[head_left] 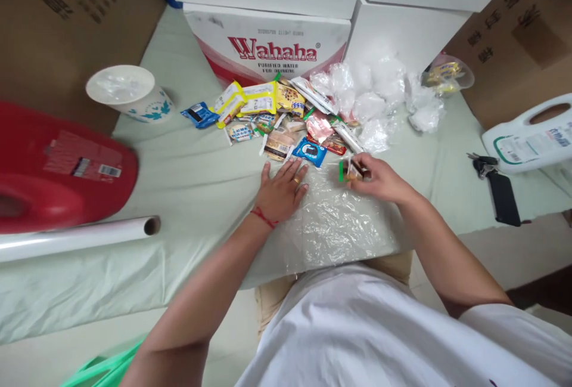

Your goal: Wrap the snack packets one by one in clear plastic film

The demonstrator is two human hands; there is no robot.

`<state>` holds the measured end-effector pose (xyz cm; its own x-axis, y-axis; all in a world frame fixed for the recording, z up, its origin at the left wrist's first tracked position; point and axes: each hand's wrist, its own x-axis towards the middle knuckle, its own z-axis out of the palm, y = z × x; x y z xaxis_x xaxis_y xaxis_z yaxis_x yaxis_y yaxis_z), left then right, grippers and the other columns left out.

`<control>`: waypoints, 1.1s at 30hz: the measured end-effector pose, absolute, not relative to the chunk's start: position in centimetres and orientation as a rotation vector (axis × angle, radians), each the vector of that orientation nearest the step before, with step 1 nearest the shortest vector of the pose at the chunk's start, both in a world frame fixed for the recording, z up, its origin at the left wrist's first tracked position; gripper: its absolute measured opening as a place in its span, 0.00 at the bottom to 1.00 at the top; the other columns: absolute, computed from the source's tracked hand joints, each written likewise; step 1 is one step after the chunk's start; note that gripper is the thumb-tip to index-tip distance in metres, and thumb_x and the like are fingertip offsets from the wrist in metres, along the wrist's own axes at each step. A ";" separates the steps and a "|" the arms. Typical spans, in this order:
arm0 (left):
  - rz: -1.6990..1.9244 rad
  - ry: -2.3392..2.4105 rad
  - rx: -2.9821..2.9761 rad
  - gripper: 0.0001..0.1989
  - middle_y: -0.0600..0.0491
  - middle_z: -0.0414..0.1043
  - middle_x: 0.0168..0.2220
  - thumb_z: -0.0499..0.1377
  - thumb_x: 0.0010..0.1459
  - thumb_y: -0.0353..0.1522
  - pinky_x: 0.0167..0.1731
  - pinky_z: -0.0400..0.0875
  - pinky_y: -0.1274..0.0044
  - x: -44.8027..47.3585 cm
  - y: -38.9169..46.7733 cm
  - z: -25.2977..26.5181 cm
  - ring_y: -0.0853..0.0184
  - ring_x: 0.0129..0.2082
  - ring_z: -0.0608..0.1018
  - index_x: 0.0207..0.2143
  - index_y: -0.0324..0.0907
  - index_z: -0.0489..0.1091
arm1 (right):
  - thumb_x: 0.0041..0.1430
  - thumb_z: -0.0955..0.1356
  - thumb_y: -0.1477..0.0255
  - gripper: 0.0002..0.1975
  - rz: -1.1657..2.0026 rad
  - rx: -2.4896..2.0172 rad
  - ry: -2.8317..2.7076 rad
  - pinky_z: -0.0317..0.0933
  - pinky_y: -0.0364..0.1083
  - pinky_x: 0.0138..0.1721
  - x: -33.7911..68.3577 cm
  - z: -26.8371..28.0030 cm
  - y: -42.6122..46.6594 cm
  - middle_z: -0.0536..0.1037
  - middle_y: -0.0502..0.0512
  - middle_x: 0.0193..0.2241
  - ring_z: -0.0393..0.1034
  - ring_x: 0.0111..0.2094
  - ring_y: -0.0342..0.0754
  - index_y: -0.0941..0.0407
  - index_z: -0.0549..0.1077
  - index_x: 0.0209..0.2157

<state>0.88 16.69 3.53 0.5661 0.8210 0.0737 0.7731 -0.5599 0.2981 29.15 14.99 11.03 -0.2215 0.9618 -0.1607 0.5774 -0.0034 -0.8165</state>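
My left hand (280,190) lies flat with its fingers spread, at the left edge of a clear plastic bag (337,220) on the table's near side. Between the thumb and fingers of my right hand (378,177) is a small snack packet (351,170) with a green edge, held just above the bag's upper right part. Beyond my fingertips spreads a pile of wrapped snacks; a blue packet (309,151) and a clear-wrapped biscuit packet (280,143) are the closest to my left hand. Yellow packets (259,99) lie farther back.
Crumpled clear plastic bags (375,95) lie right of the snacks, before a Wahaha carton (277,41) and white boxes. At left are a paper cup (129,95), a red jug (67,166) and a white roll (80,238). A white bottle (531,133) and black phone (503,198) lie right.
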 end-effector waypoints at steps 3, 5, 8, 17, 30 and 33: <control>0.285 1.320 2.563 0.28 0.46 0.52 0.75 0.42 0.74 0.42 0.71 0.34 0.44 0.8 16.7 3.6 0.55 0.74 0.58 0.73 0.48 0.56 | 0.55 0.73 0.67 0.15 0.940 -1.554 -2.335 0.63 0.49 0.42 26.6 13.2 13.7 0.76 0.55 0.39 0.69 0.40 0.53 0.54 0.71 0.43; 0.276 1.317 2.554 0.28 0.46 0.52 0.75 0.42 0.74 0.42 0.72 0.33 0.45 0.8 16.7 3.8 0.56 0.74 0.58 0.72 0.48 0.56 | 0.55 0.73 0.69 0.14 0.772 -1.588 -2.576 0.63 0.51 0.45 24.9 13.7 12.9 0.76 0.60 0.42 0.68 0.44 0.57 0.56 0.72 0.42; 0.277 1.308 2.547 0.28 0.47 0.53 0.75 0.43 0.74 0.42 0.72 0.33 0.46 0.6 16.8 3.9 0.56 0.75 0.58 0.72 0.48 0.57 | 0.56 0.74 0.69 0.15 0.629 -1.669 -2.714 0.63 0.55 0.48 23.0 12.9 12.3 0.75 0.65 0.46 0.65 0.48 0.61 0.58 0.72 0.44; 0.326 1.272 2.553 0.27 0.46 0.55 0.74 0.44 0.74 0.43 0.72 0.36 0.46 0.2 17.1 3.8 0.55 0.74 0.58 0.71 0.48 0.59 | 0.57 0.77 0.70 0.29 0.751 -1.613 -2.527 0.62 0.59 0.57 23.4 9.7 11.3 0.72 0.64 0.59 0.62 0.57 0.62 0.55 0.71 0.59; 0.408 1.252 2.549 0.26 0.46 0.57 0.74 0.44 0.75 0.42 0.72 0.39 0.44 0.1 17.1 3.5 0.55 0.73 0.60 0.70 0.47 0.61 | 0.59 0.76 0.64 0.27 0.712 -1.537 -2.549 0.64 0.60 0.55 23.5 10.0 11.9 0.74 0.66 0.56 0.64 0.53 0.63 0.58 0.73 0.57; 0.417 1.257 2.542 0.26 0.46 0.57 0.73 0.46 0.74 0.42 0.72 0.39 0.44 0.1 17.1 3.4 0.54 0.73 0.61 0.70 0.47 0.61 | 0.64 0.73 0.61 0.25 0.670 -1.482 -2.526 0.63 0.59 0.55 22.4 11.9 14.1 0.76 0.67 0.55 0.66 0.53 0.63 0.58 0.73 0.57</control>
